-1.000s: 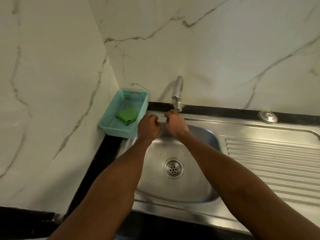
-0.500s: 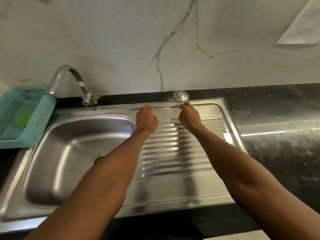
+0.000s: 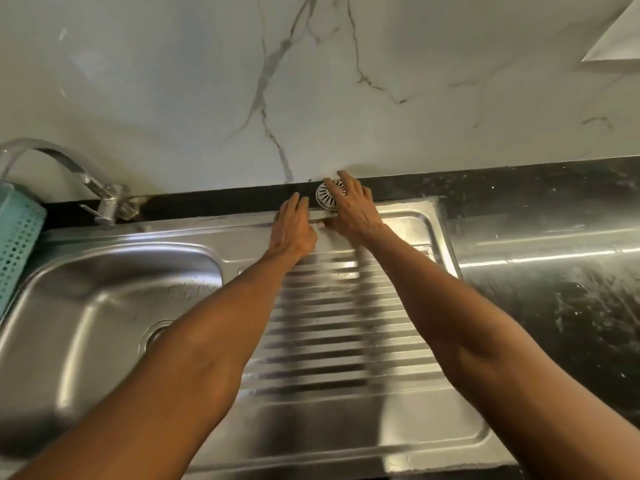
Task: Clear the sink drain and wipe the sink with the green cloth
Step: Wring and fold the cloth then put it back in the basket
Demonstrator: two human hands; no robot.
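A round slotted metal drain strainer (image 3: 325, 199) lies on the black ledge behind the steel drainboard (image 3: 332, 306). My right hand (image 3: 351, 211) reaches over it, fingers spread and laid on its right half. My left hand (image 3: 292, 226) lies just left of it, fingers straight on the sink's back rim. The sink basin (image 3: 104, 306) is at the left, its drain hole (image 3: 156, 336) partly hidden by my left forearm. The green cloth is out of sight.
A teal perforated basket (image 3: 17, 244) stands at the far left edge beside the curved tap (image 3: 100, 199). Marble wall rises right behind the ledge. Black wet countertop (image 3: 554, 271) stretches to the right of the drainboard.
Both hands went from the tap across to the strainer on the back ledge. My right hand now covers part of the strainer with spread fingers; the view followed to the right.
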